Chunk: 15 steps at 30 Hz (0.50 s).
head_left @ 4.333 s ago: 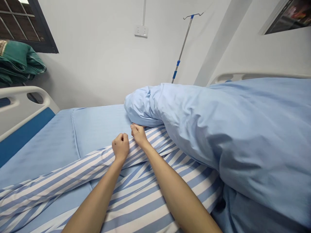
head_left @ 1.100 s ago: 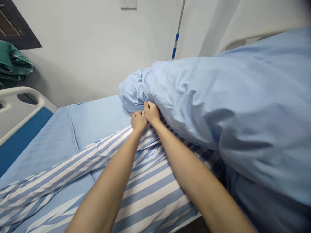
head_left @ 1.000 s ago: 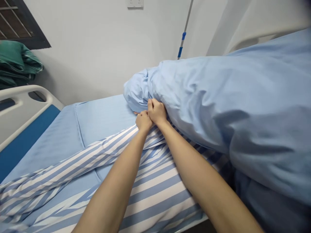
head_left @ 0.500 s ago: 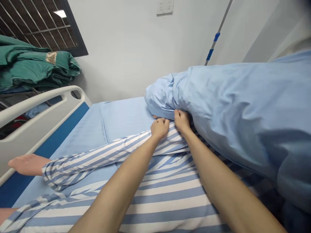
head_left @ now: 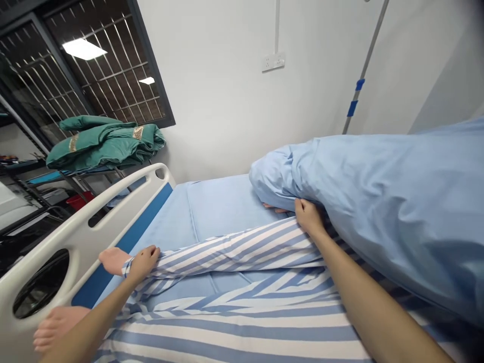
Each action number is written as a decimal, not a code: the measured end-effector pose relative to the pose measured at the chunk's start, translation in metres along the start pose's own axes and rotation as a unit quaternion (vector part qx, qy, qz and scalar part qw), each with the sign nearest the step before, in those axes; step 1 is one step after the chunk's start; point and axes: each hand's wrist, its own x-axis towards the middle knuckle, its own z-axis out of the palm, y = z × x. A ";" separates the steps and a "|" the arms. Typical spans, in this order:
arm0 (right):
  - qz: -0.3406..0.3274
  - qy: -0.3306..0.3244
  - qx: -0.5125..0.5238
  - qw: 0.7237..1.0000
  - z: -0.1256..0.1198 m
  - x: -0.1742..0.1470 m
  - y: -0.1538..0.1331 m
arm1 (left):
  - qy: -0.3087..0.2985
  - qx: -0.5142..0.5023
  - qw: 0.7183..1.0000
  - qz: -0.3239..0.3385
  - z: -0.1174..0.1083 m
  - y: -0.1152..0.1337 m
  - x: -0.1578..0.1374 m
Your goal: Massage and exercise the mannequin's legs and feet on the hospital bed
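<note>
My left hand (head_left: 144, 263) is on the lower leg of the blue-and-white striped trousers (head_left: 234, 252), close to the cuff and the bare foot (head_left: 113, 260) of a figure lying on the bed. Its fingers are curled round the cloth. Further right, my right hand (head_left: 308, 217) is closed at the lower edge of the light blue quilt (head_left: 363, 186), just above the thigh; its fingertips are partly hidden. The quilt is bunched over the figure's upper body. Fingers of the lying figure (head_left: 274, 207) show beneath its edge. A second bare foot (head_left: 56, 327) lies nearer, partly behind my left forearm.
A white and blue footboard (head_left: 124, 206) closes the bed's left end. Pale blue sheet (head_left: 227, 201) covers the mattress. Behind stand green folded garments (head_left: 113, 143) on a rack, a barred window (head_left: 109, 65), a wall socket (head_left: 273, 62) and a pole with blue bands (head_left: 355, 98).
My left hand has moved left along the striped leg, from beside my right hand to near the ankle. My right hand stays at the quilt edge. The view has shifted, showing more footboard and window.
</note>
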 end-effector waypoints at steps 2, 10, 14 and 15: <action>-0.004 -0.005 -0.017 1.000 0.000 -0.001 0.000 | -0.004 -0.016 1.000 0.025 -0.002 -0.007 -0.001; -0.005 -0.034 -0.048 0.998 0.004 0.000 0.005 | 0.054 -0.236 0.970 -0.002 0.004 0.046 0.017; 0.018 -0.042 -0.083 0.995 0.007 0.002 0.003 | 0.090 -0.194 0.977 -0.015 0.032 0.029 0.009; 0.024 -0.047 -0.103 0.993 0.008 0.002 0.003 | 0.101 -0.165 0.981 -0.012 0.039 0.024 0.006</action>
